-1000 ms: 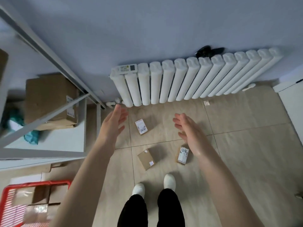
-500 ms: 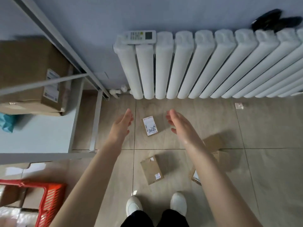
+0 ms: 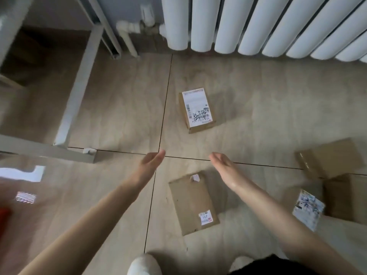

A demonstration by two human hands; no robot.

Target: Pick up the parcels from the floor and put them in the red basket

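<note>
Several small cardboard parcels lie on the tiled floor. One with a large white label [image 3: 197, 110] sits ahead of both hands. A plain brown one with a small sticker [image 3: 192, 203] lies below and between my forearms. At the right are a labelled parcel [image 3: 307, 209] and two brown boxes [image 3: 329, 157], [image 3: 346, 197]. My left hand [image 3: 152, 162] and right hand [image 3: 222, 165] reach forward with straight fingers, palms facing each other, holding nothing. Only a blurred red corner of the basket [image 3: 4, 215] shows at the left edge.
A white radiator [image 3: 258, 26] with its pipe [image 3: 127, 32] runs along the wall ahead. The grey metal shelf frame [image 3: 79, 86] stands at the left with its foot on the floor. My white shoes [image 3: 145, 264] are at the bottom edge.
The view has dropped much closer to the floor and the parcels look larger. Both hands have stayed open, lowering toward the labelled parcel. The red basket has slid almost out of view.
</note>
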